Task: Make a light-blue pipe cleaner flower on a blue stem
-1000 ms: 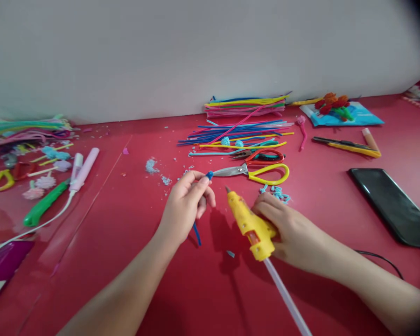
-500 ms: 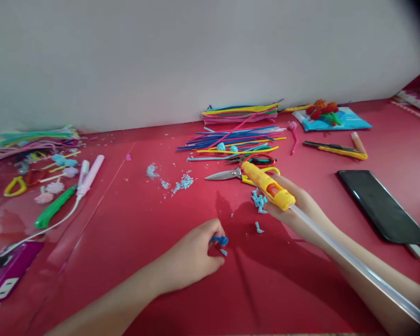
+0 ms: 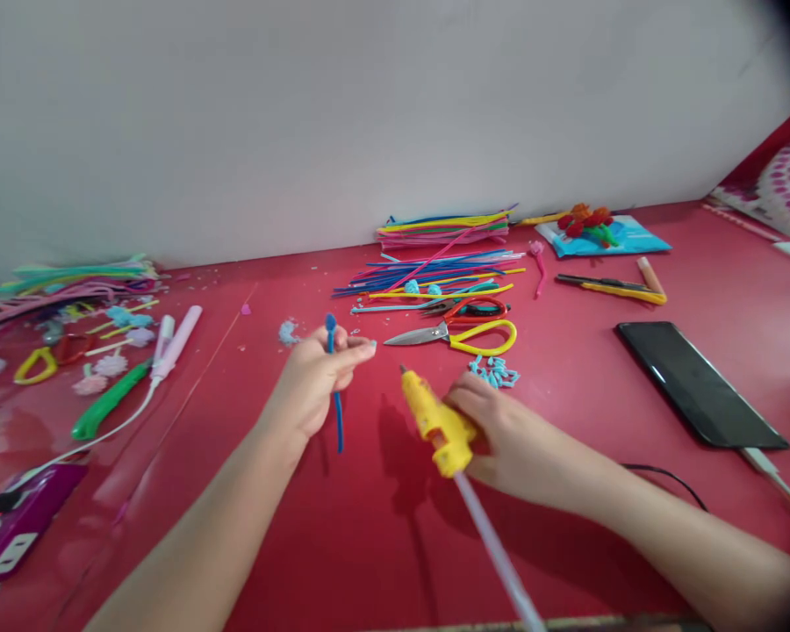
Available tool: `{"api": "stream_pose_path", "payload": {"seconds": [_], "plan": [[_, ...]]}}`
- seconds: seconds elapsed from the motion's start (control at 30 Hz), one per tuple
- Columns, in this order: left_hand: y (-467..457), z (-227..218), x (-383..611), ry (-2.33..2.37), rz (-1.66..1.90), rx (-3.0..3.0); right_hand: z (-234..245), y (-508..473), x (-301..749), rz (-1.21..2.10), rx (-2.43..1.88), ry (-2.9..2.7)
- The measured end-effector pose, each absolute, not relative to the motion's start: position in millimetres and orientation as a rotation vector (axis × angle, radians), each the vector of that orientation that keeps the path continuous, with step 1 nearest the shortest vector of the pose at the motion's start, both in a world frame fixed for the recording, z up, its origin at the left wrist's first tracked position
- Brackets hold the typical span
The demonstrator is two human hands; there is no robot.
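My left hand (image 3: 316, 382) is raised over the red table (image 3: 250, 491), pinching a short blue pipe cleaner (image 3: 334, 386) held upright, its curled tip above my fingers. My right hand (image 3: 510, 439) grips a yellow glue gun (image 3: 434, 421) with a clear glue stick (image 3: 493, 549) trailing out behind it. The gun's nozzle points up and left toward the blue piece, a short gap away.
Yellow-handled scissors (image 3: 461, 333) and light blue scraps (image 3: 493, 373) lie just beyond my right hand. Piles of coloured pipe cleaners (image 3: 434, 263) sit by the wall. A black phone (image 3: 694, 386) lies at right. At left are a green tool (image 3: 109, 399), a pink pen-like tool (image 3: 177, 338) and a purple power strip (image 3: 13, 527).
My left hand came up from the table with the blue pipe cleaner upright. My right hand swung the glue gun back down and left, nozzle now toward the piece.
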State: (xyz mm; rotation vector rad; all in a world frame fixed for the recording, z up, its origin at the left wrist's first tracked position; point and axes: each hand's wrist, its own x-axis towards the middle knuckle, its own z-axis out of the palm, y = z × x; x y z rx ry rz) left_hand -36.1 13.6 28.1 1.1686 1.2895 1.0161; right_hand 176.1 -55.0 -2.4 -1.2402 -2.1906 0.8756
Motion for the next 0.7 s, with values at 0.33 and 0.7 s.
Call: {"api": "stream_pose_path", "payload": {"seconds": [0.33,0.7], "plan": [[-16,19,-5,1.044,0.779,0.96,12,-52,173,0.801,-1.197,-2.064],[-26,21,-1,0.922,0.662,0.876,8,-52,174,0.644,-1.03,-1.951]]}}
